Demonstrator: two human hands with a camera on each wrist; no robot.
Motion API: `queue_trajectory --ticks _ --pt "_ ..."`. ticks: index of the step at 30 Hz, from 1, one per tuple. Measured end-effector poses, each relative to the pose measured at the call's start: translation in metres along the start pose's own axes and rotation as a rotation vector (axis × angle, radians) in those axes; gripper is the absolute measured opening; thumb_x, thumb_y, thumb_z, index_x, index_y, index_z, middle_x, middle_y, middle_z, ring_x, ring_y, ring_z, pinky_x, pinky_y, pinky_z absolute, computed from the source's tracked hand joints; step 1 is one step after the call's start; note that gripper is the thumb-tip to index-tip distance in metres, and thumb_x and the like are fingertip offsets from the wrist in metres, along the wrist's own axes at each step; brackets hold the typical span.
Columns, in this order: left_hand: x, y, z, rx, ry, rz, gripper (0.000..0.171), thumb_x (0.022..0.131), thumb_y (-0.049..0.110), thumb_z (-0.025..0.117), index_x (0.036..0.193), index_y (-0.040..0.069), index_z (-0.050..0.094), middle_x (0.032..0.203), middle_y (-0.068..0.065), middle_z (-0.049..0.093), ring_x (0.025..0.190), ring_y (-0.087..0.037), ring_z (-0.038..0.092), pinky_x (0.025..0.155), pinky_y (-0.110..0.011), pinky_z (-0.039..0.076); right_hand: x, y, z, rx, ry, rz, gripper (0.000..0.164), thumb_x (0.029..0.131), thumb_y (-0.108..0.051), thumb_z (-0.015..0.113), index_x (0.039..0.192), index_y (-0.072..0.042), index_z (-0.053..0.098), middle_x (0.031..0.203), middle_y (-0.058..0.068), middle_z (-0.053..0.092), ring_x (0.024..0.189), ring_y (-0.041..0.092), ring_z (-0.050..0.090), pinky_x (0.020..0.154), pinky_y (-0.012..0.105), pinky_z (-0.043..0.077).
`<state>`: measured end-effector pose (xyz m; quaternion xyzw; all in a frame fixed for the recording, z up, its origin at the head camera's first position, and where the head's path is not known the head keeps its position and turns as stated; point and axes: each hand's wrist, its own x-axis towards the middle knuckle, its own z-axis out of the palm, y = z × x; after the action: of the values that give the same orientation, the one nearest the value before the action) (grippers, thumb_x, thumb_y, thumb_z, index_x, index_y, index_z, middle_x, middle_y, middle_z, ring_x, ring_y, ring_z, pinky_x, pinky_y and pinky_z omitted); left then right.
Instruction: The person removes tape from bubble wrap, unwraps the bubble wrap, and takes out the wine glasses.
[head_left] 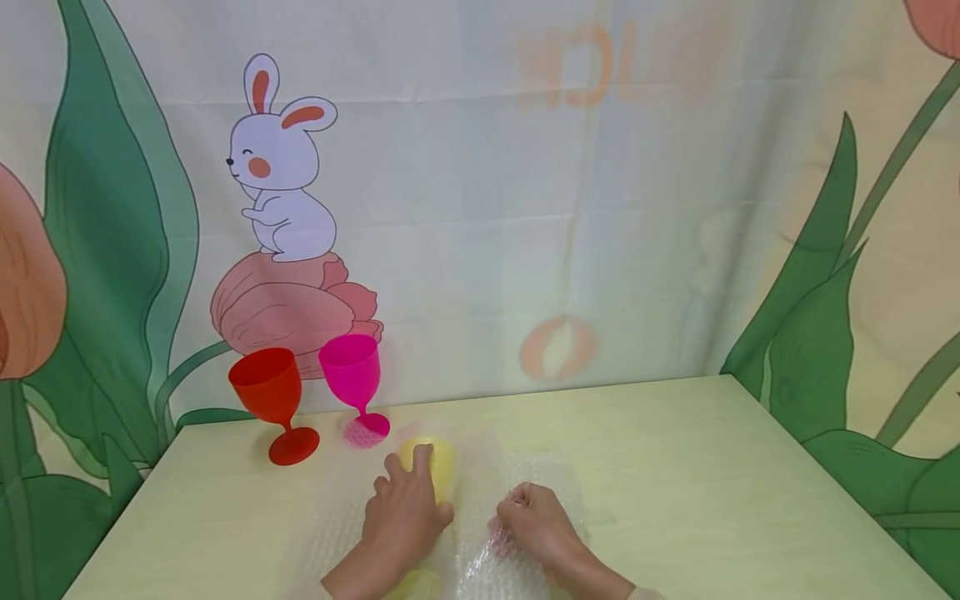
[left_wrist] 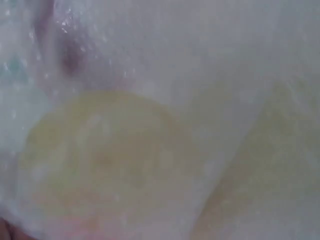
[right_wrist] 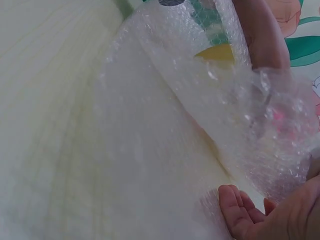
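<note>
A yellow goblet (head_left: 444, 458) lies on its side on a sheet of bubble wrap (head_left: 480, 575), its bowl toward the back and its foot near the front edge of the view. My left hand (head_left: 405, 508) grips the goblet from above, fingers over the bowl and thumb at its right side. In the left wrist view, hazy bubble wrap covers most of the picture, and a round yellow shape (left_wrist: 110, 155) shows through it. To the right, my right hand (head_left: 542, 523) pinches the bubble wrap. In the right wrist view, wrap folds hide part of the left hand (right_wrist: 265, 35).
A red goblet (head_left: 266, 387) and a pink goblet (head_left: 352, 371) stand upright at the back left of the pale table (head_left: 675, 475). The pink one's foot is close to the wrap. Behind the table hangs a printed curtain (head_left: 465, 250) with a rabbit and tulips.
</note>
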<state>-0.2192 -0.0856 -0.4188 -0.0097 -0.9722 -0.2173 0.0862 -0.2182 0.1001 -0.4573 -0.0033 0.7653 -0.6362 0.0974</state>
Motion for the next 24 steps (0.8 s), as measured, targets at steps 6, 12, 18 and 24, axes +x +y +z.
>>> queue_trajectory --ticks 6,12,18,24 --pt "0.000 -0.001 0.000 -0.036 0.003 -0.015 0.070 0.077 0.016 0.078 0.137 0.006 0.044 0.110 -0.028 0.046 0.078 -0.042 0.055 0.064 -0.055 0.050 0.004 0.001 -0.005 -0.042 0.008 -0.046 0.006 0.091 -0.005 0.055 0.091 -0.001 0.058 0.076 0.008 0.064 0.060 0.015 0.065 0.059 0.027 0.052" --pt "0.001 -0.002 -0.001 -0.051 0.000 -0.038 0.067 0.077 0.017 0.078 0.131 0.004 0.040 0.102 -0.026 0.045 0.074 -0.040 0.055 0.062 -0.053 0.050 0.009 0.002 -0.008 -0.066 0.026 -0.058 0.004 0.089 -0.004 0.056 0.090 -0.001 0.058 0.079 0.008 0.061 0.063 0.015 0.062 0.060 0.028 0.049" --pt "0.001 -0.003 -0.003 -0.087 -0.032 -0.085 0.074 0.079 0.020 0.078 0.136 0.004 0.035 0.102 -0.027 0.044 0.074 -0.039 0.055 0.062 -0.052 0.049 0.012 0.000 -0.011 -0.133 0.064 -0.075 0.007 0.087 -0.005 0.058 0.090 0.001 0.060 0.081 0.006 0.059 0.070 0.016 0.055 0.059 0.028 0.045" --pt "0.003 -0.006 -0.005 -0.111 -0.068 -0.131 0.081 0.079 0.020 0.079 0.141 0.003 0.031 0.103 -0.026 0.045 0.075 -0.036 0.054 0.063 -0.049 0.049 0.012 0.001 -0.012 -0.211 0.076 -0.103 0.003 0.087 -0.006 0.061 0.086 -0.003 0.062 0.075 0.003 0.060 0.065 0.014 0.056 0.057 0.028 0.047"
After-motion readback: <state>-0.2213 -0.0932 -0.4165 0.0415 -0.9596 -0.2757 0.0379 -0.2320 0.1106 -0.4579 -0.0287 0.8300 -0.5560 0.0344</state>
